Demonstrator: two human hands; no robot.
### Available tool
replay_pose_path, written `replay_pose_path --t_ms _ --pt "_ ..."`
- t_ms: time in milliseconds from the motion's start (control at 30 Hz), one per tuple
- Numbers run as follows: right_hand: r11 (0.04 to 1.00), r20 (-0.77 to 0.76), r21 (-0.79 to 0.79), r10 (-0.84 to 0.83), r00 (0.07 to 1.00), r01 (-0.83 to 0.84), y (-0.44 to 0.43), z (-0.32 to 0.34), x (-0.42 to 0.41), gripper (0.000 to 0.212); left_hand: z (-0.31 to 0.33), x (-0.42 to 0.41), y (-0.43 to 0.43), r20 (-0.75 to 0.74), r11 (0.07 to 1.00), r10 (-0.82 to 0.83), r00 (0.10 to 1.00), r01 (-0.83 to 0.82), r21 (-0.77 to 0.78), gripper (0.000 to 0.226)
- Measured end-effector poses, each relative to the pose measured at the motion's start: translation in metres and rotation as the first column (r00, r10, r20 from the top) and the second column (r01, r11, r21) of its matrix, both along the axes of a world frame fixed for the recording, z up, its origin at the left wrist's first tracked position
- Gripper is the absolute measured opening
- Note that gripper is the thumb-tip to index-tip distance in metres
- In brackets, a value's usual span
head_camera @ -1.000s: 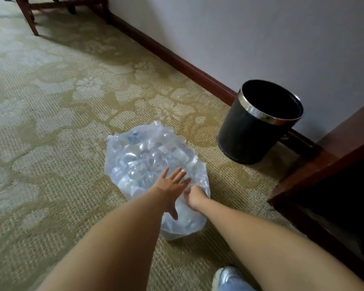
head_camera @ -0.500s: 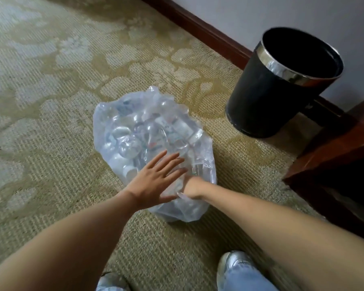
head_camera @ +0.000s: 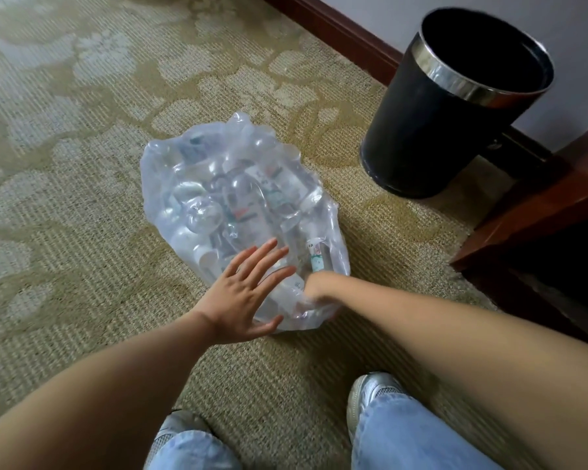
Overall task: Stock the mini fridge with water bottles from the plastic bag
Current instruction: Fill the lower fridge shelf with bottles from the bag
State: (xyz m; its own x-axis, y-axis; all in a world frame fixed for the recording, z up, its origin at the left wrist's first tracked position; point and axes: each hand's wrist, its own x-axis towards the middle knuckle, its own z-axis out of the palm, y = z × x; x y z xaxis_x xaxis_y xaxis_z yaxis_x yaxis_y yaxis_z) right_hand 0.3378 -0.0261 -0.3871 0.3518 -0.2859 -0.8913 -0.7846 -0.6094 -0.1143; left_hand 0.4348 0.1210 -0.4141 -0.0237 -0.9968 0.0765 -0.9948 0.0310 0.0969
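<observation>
A clear plastic bag (head_camera: 197, 171) lies on the patterned carpet, stuffed with several water bottles (head_camera: 252, 198) lying every which way. My left hand (head_camera: 245, 296) hovers flat over the bag's near edge, fingers straight and spread, holding nothing. My right hand (head_camera: 314, 284) is at the bag's near right corner, fingers curled into the bunched plastic there, which partly hides them. No fridge is plainly visible.
A black waste bin (head_camera: 431, 137) with a metal rim stands by the wall to the right of the bag. A dark wooden cabinet (head_camera: 537, 212) with a shadowed opening fills the right edge. My shoes (head_camera: 374, 391) and jeans are at the bottom.
The view has tilted down and come closer to the bag. My left hand has moved lower over the bag's near edge, and my right hand stays at the bag's corner.
</observation>
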Motion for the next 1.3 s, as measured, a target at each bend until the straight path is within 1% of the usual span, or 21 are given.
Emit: replay_pose_path --t_ms 67,100,200,267,367,433,500,567,633,700,733,767,800,867,900,933,1000,1100,1167,1233,1300 --pt "0.996 0.052 -0.062 0.068 0.996 -0.064 -0.002 0.003 -0.005 0.057 0.0 0.0 -0.001 -0.014 1.0 0.006 1.0 -0.006 -0.003 0.076" --pt "0.991 0.102 -0.11 0.083 0.991 -0.071 -0.003 0.006 -0.007 0.06 0.001 0.0 -0.001 -0.027 1.0 0.013 1.0 -0.013 -0.008 0.075" --pt "0.969 0.235 -0.242 0.101 0.967 -0.043 -0.007 0.013 -0.013 0.058 0.003 -0.002 -0.004 -0.068 0.998 0.032 0.997 -0.035 -0.056 0.068" --pt "0.954 0.344 -0.296 0.067 0.937 0.04 -0.01 0.018 -0.017 0.055 0.003 -0.005 -0.006 -0.083 0.995 0.044 0.996 -0.052 -0.091 0.063" --pt "0.95 0.54 -0.247 -0.027 0.841 0.189 -0.017 0.024 -0.024 0.07 0.003 -0.006 -0.008 -0.1 0.985 0.078 0.992 -0.092 -0.145 0.062" --pt "0.948 0.629 -0.205 -0.063 0.775 0.244 -0.017 0.025 -0.029 0.071 0.004 -0.011 -0.01 -0.132 0.976 0.101 0.986 -0.124 -0.178 0.066" --pt "0.944 0.691 -0.161 -0.099 0.716 0.286 -0.015 0.023 -0.034 0.068 0.009 -0.019 -0.016 -0.199 0.96 0.151 0.968 -0.192 -0.204 0.069" --pt "0.939 0.746 -0.111 -0.138 0.651 0.325 -0.015 0.023 -0.038 0.065 0.018 -0.025 -0.026 -0.27 0.933 0.205 0.941 -0.271 -0.236 0.067" --pt "0.925 0.8 -0.026 -0.208 0.563 0.378 -0.016 0.024 -0.043 0.06 0.026 -0.026 -0.038 -0.312 0.921 0.212 0.926 -0.296 -0.253 0.065" --pt "0.9 0.825 0.057 -0.287 0.487 0.433 -0.022 0.029 -0.051 0.046 0.03 -0.025 -0.049 -0.33 0.927 0.194 0.924 -0.282 -0.247 0.066" --pt "0.886 0.824 0.097 -0.327 0.464 0.453 -0.026 0.031 -0.057 0.036 0.03 -0.024 -0.053 -0.317 0.935 0.182 0.931 -0.264 -0.238 0.067" --pt "0.865 0.81 0.155 -0.387 0.439 0.477 -0.032 0.032 -0.064 0.032 0.028 -0.024 -0.055 -0.283 0.945 0.166 0.945 -0.234 -0.227 0.067" --pt "0.835 0.787 0.22 -0.458 0.414 0.505 -0.039 0.034 -0.071 0.035 0.026 -0.025 -0.056 -0.237 0.958 0.149 0.96 -0.199 -0.207 0.068" --pt "0.758 0.741 0.31 -0.571 0.354 0.573 -0.05 0.035 -0.081 0.057 0.024 -0.032 -0.062 -0.179 0.975 0.147 0.973 -0.173 -0.14 0.074" --pt "0.72 0.728 0.336 -0.608 0.318 0.607 -0.053 0.034 -0.083 0.064 0.024 -0.037 -0.067 -0.19 0.973 0.176 0.966 -0.2 -0.117 0.076" --pt "0.678 0.716 0.358 -0.641 0.277 0.641 -0.054 0.032 -0.084 0.063 0.025 -0.043 -0.073 -0.23 0.963 0.222 0.947 -0.25 -0.1 0.076" --pt "0.582 0.689 0.396 -0.699 0.189 0.71 -0.053 0.027 -0.08 0.053 0.03 -0.05 -0.088 -0.34 0.938 0.311 0.888 -0.345 -0.044 0.068" --pt "0.456 0.673 0.385 -0.734 0.095 0.802 -0.053 0.021 -0.076 0.046 0.031 -0.052 -0.103 -0.43 0.943 0.319 0.845 -0.326 0.059 0.062" --pt "0.389 0.655 0.399 -0.754 0.039 0.83 -0.055 0.019 -0.074 0.049 0.032 -0.049 -0.109 -0.479 0.935 0.349 0.806 -0.332 0.123 0.061" --pt "0.322 0.634 0.419 -0.773 -0.02 0.849 -0.06 0.019 -0.071 0.063 0.035 -0.049 -0.113 -0.536 0.917 0.39 0.748 -0.368 0.153 0.06" --pt "0.223 0.592 0.453 -0.799 -0.104 0.863 -0.067 0.02 -0.071 0.072 0.038 -0.05 -0.114 -0.598 0.902 0.418 0.683 -0.393 0.182 0.056"
